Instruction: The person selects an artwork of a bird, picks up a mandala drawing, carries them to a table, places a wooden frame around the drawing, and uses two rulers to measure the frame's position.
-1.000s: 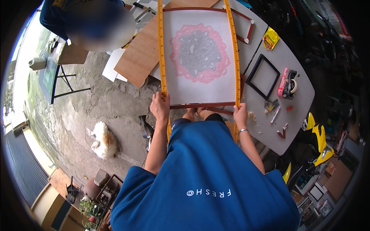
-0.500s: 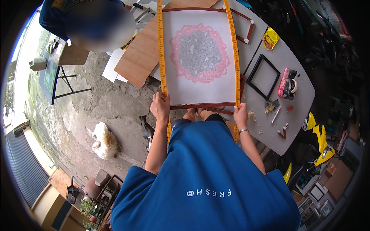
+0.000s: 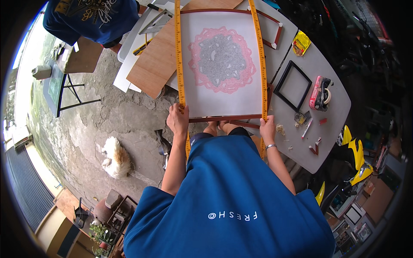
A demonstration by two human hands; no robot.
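Observation:
A white sheet (image 3: pixel 206 103) lies before me, bearing a grey patterned drawing (image 3: pixel 221 58) inside a pink lacy border. Reddish-brown frame bars run along its top (image 3: pixel 215 11) and bottom (image 3: pixel 223 118). Down its two long sides go yellow strips with ruler marks, a left strip (image 3: pixel 179 56) and a right strip (image 3: pixel 260 56); both continue below my hands. My left hand (image 3: pixel 177 118) is closed on the left strip by the lower corner. At the opposite lower corner my right hand (image 3: pixel 267 129) pinches the right strip. Whether the fingers also grip the frame is hidden.
On the grey table (image 3: pixel 309 150) lie a black frame (image 3: pixel 294 86), a tape dispenser (image 3: pixel 320 93), a yellow packet (image 3: pixel 302 43), a marker (image 3: pixel 307 128) and brown frame pieces (image 3: pixel 316 147). A plywood sheet (image 3: pixel 150 69) juts out left. A dog (image 3: pixel 116 158) lies on the floor. Another person (image 3: pixel 92 21) is at upper left.
The other person's head has moved out of view, uncovering the shirt and a yellow-handled tool on the table. My hands and the sheet have barely shifted.

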